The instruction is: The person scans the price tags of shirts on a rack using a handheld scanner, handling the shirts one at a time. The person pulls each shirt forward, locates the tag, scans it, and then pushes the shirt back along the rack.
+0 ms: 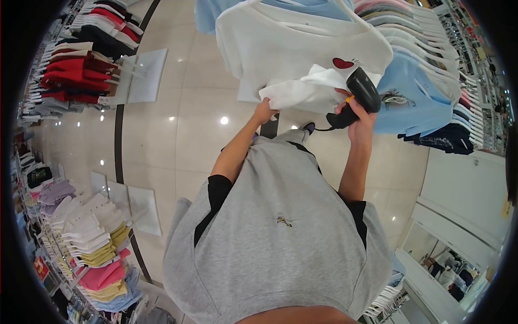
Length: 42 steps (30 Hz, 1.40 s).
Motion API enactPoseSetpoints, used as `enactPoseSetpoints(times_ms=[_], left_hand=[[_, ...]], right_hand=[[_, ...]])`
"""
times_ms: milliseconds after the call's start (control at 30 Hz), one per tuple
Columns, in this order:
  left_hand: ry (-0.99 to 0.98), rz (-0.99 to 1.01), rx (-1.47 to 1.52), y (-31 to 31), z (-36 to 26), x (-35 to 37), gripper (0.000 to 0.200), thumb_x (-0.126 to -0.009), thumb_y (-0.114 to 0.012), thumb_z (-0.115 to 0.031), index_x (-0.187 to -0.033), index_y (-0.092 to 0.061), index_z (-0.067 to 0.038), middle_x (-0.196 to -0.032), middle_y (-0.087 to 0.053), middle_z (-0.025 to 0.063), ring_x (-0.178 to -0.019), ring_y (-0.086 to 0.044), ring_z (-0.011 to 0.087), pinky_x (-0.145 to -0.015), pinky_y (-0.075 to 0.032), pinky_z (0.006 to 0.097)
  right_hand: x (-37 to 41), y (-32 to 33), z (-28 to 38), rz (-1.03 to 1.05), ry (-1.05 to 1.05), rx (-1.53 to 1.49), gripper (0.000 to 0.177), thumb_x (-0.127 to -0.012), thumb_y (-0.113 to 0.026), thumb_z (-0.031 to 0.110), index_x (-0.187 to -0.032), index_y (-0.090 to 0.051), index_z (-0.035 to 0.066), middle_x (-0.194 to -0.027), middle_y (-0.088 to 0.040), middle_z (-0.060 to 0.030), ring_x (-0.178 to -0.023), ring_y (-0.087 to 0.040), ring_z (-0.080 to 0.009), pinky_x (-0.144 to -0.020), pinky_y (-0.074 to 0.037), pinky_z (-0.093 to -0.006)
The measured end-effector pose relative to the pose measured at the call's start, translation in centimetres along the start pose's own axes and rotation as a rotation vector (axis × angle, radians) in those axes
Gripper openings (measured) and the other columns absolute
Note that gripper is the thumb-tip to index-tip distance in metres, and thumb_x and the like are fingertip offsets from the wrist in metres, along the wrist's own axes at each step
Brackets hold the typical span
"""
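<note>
A white T-shirt (270, 48) with a red heart on its chest hangs in front of me, its lower part bunched and turned up. My left hand (264, 112) is closed on the hem at the left, fingers pinching the fabric. My right hand (362, 121) is wrapped round the grip of a black barcode scanner (365, 89) with an orange trigger, its cable trailing to the left. The scanner's head is raised beside the turned-up cloth, and the right fingertips are right at the fabric's edge.
Light blue T-shirts (413, 89) hang at the right, on a rack with several white hangers (421, 43). Racks of red garments (81, 73) and white garments (86, 221) stand along the left. A white cabinet (458, 183) is at the right. Below is a shiny tiled floor (156, 129).
</note>
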<state>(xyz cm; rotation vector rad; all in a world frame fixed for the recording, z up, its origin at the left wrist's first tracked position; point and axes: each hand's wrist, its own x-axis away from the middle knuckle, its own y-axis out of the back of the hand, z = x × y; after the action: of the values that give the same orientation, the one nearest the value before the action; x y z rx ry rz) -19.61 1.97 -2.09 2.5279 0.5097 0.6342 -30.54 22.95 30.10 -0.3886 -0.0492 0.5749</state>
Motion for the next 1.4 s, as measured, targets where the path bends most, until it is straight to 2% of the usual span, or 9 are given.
enactPoseSetpoints(times_ms=[167, 267, 433, 733, 967, 1033, 1133, 1267, 1400], left_hand=[[0.128, 0.146, 0.598, 0.0, 0.9, -0.2, 0.048, -0.086, -0.074, -0.024, -0.123, -0.052, -0.001, -0.111, -0.065, 0.0117, -0.097, -0.065, 0.024, -0.079, -0.054, 0.0364], [0.288, 0.326, 0.989, 3.1, -4.4, 1.5, 0.038, -0.094, -0.067, -0.024, -0.121, -0.053, -0.003, -0.109, -0.064, 0.0078, -0.096, -0.063, 0.0173, -0.08, -0.053, 0.0315], [0.24, 0.458, 1.138, 4.0, -8.6, 2.8, 0.025, -0.098, -0.062, -0.024, -0.115, -0.055, -0.008, -0.104, -0.063, 0.0027, -0.092, -0.062, 0.0117, -0.08, -0.052, 0.027], [0.116, 0.482, 1.431, 4.7, -10.2, 3.1, 0.012, -0.096, -0.063, -0.017, -0.104, -0.057, -0.011, -0.097, -0.061, -0.0013, -0.09, -0.062, 0.0081, -0.078, -0.053, 0.0243], [0.05, 0.5, 1.214, 4.9, -10.1, 3.3, 0.018, -0.096, -0.064, -0.024, -0.101, -0.062, -0.006, -0.085, -0.061, -0.0013, -0.071, -0.06, 0.0086, -0.061, -0.049, 0.0239], [0.055, 0.218, 0.644, 5.2, -11.8, 4.1, 0.026, -0.096, -0.064, -0.029, -0.097, -0.065, -0.003, -0.072, -0.061, 0.0007, -0.056, -0.057, 0.0103, -0.052, -0.045, 0.0248], [-0.094, 0.078, 0.585, 4.5, -12.0, 4.4, 0.031, -0.098, -0.061, -0.033, -0.095, -0.064, -0.003, -0.063, -0.053, -0.0016, -0.047, -0.048, 0.0061, -0.044, -0.038, 0.0226], [-0.142, 0.096, 0.517, 4.3, -11.7, 3.9, 0.033, -0.099, -0.057, -0.033, -0.097, -0.065, 0.0, -0.069, -0.059, 0.0032, -0.057, -0.055, 0.0086, -0.052, -0.044, 0.0257], [-0.413, 0.046, 0.318, 4.1, -12.0, 4.4, 0.033, -0.101, -0.049, -0.029, -0.099, -0.064, 0.0, -0.081, -0.065, 0.0163, -0.076, -0.063, 0.029, -0.07, -0.049, 0.0374]], right_hand=[[0.2, 0.6, -1.2, -0.181, 0.004, 0.096, 0.035, -0.084, -0.07, 0.006, -0.116, -0.062, -0.004, -0.091, -0.069, -0.0121, -0.084, -0.067, -0.0189, -0.059, -0.05, -0.0284], [1.0, 3.4, -4.0, -0.179, -0.036, 0.699, 0.028, -0.082, -0.074, 0.014, -0.105, -0.067, 0.0, -0.076, -0.066, -0.0034, -0.063, -0.058, -0.0109, -0.059, -0.045, -0.0243], [3.5, 4.4, -8.2, 0.253, -0.348, 0.79, 0.044, -0.075, -0.076, 0.011, -0.115, -0.061, -0.002, -0.078, -0.066, -0.0089, -0.065, -0.062, -0.013, -0.061, -0.05, -0.0297], [5.8, 4.1, -10.3, 0.198, -0.367, 0.754, 0.043, -0.077, -0.075, 0.01, -0.116, -0.06, -0.001, -0.081, -0.067, -0.0106, -0.064, -0.063, -0.0144, -0.061, -0.05, -0.0289], [6.3, 4.9, -10.6, 0.022, -0.344, 0.763, 0.04, -0.077, -0.075, 0.01, -0.113, -0.06, -0.001, -0.083, -0.069, -0.0115, -0.067, -0.066, -0.0172, -0.065, -0.052, -0.0304], [6.2, 5.1, -11.0, 0.003, -0.171, 0.857, 0.039, -0.077, -0.075, 0.011, -0.111, -0.06, -0.002, -0.084, -0.07, -0.0134, -0.071, -0.068, -0.0219, -0.067, -0.052, -0.0329], [6.3, 4.6, -10.7, 0.027, -0.195, 0.884, 0.042, -0.076, -0.075, 0.012, -0.113, -0.06, -0.001, -0.087, -0.071, -0.0182, -0.077, -0.07, -0.0317, -0.071, -0.053, -0.0372], [5.9, 3.4, -10.5, 0.135, -0.159, 1.135, 0.046, -0.076, -0.073, 0.015, -0.117, -0.057, 0.001, -0.089, -0.069, -0.0221, -0.083, -0.068, -0.0397, -0.072, -0.053, -0.0425], [5.1, 2.3, -11.4, 0.189, -0.165, 1.345, 0.05, -0.076, -0.071, 0.018, -0.121, -0.054, 0.004, -0.091, -0.068, -0.0231, -0.086, -0.065, -0.0437, -0.073, -0.051, -0.0485]])
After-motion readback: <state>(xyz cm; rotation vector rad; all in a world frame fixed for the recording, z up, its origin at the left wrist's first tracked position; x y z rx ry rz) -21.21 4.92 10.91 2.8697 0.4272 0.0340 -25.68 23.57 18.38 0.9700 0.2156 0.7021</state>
